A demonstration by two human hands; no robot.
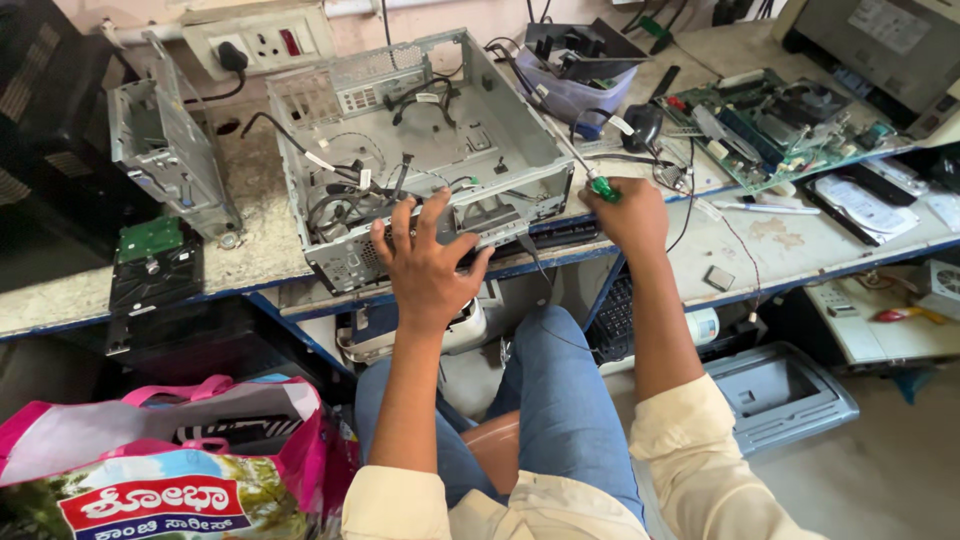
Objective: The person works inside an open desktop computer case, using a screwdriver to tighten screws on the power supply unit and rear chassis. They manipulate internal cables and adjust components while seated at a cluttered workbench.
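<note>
- The bench (250, 250) runs across the view, its blue edge just above the person's knees, so the work sits within easy reach.
- The case (420, 150), an open grey metal computer shell, lies at the bench's front edge with its open side up, which exposes the loose black cables (350, 195) inside.
- A green board (770, 120) lies well apart to the right, and a drive cage (165, 150) stands to the left.
- The left hand (425, 270) rests on the case's front edge, fingers spread apart and pressing down, seemingly to steady it.
- The right hand (630, 215) is closed tight on a screwdriver (575, 160) with a green handle, its shaft angled up-left toward the case's right wall.
</note>
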